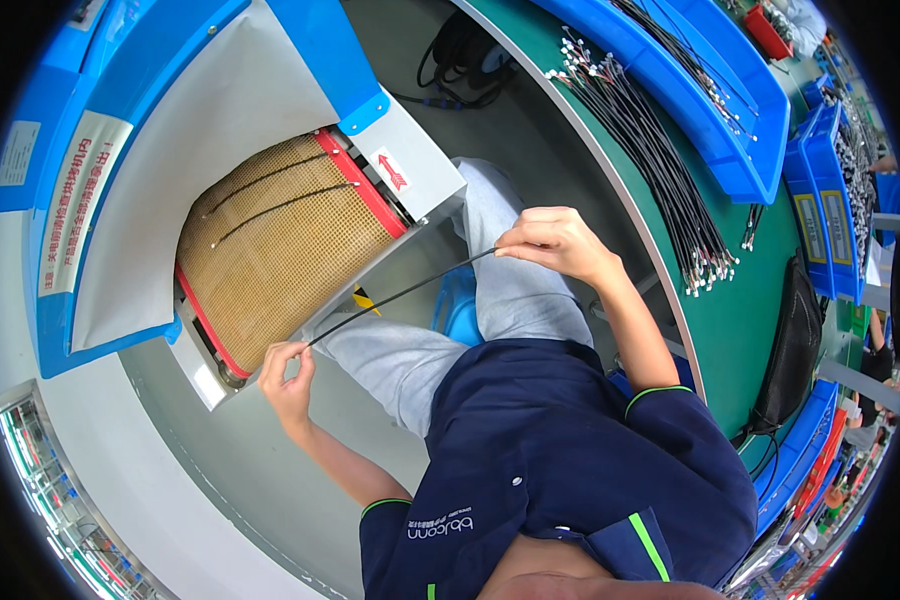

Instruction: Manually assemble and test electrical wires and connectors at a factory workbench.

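A thin black cable [400, 295] stretches in a nearly straight line between my two hands, above my lap. My left hand [288, 382] pinches its lower left end, beside the corner of the conveyor. The other end is pinched by the fingers of my right hand [560, 243], held higher and over my knee. Both cable tips are hidden in the fingers. On the tan mesh conveyor belt [280, 250] with red edges lie two more black cables, an upper one [270, 183] and a lower one [285, 208], roughly side by side and apart from my hands.
The blue and white machine housing [310, 50] arches over the belt. On my right, a green table [740, 340] carries a large bundle of black cables [660, 170], a blue tray [710, 100] with more cables and a black pouch [790, 340]. A blue stool [457, 305] shows between my legs.
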Motion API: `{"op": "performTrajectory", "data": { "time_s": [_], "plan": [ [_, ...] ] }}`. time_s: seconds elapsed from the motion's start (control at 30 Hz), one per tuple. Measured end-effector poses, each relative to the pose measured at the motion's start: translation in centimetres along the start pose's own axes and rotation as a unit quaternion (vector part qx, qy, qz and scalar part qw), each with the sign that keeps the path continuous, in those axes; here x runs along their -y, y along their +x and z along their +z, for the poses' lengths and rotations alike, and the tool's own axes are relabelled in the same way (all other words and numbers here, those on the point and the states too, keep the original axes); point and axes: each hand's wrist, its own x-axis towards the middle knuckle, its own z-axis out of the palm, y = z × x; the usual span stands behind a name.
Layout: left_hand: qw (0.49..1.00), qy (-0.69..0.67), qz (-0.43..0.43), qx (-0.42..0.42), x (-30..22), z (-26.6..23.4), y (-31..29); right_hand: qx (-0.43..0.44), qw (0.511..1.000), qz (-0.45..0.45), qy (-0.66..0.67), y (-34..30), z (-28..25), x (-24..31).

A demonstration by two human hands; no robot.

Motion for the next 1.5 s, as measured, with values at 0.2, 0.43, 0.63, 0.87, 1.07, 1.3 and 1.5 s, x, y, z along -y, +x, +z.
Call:
{"op": "performTrajectory", "data": {
  "time_s": [0.2, 0.43, 0.63, 0.87, 1.07, 1.3, 1.5],
  "plan": [
    [1.000, 0.004, 0.004, 0.006, 0.0, 0.0, 0.2, 0.004, 1.000, 0.016, -0.008, -0.1, 0.3, -0.2],
    [1.000, 0.018, 0.005, -0.002, 0.1, 0.0, 0.4, -0.024, 1.000, -0.001, 0.006, -0.1, 0.4, -0.4],
    [1.000, 0.015, 0.016, 0.004, 0.3, -0.3, 0.6, -0.031, 0.999, 0.004, 0.017, 0.2, 0.5, -0.5],
    [1.000, 0.009, 0.024, 0.002, 0.1, -0.4, 0.6, -0.017, 1.000, -0.015, -0.013, 0.5, 0.6, -0.7],
    [1.000, 0.005, 0.016, 0.008, 0.3, -0.5, 0.4, 0.003, 0.999, -0.038, -0.033, 0.5, 0.5, -0.9],
    [1.000, 0.007, 0.015, 0.009, 0.3, -0.7, 0.3, 0.038, 0.999, -0.014, -0.017, 0.4, 0.6, -0.9],
    [0.999, 0.033, 0.004, 0.009, 0.8, -0.7, 0.6, 0.061, 0.998, -0.005, -0.016, 0.5, 0.9, -1.1]
  ]
}}
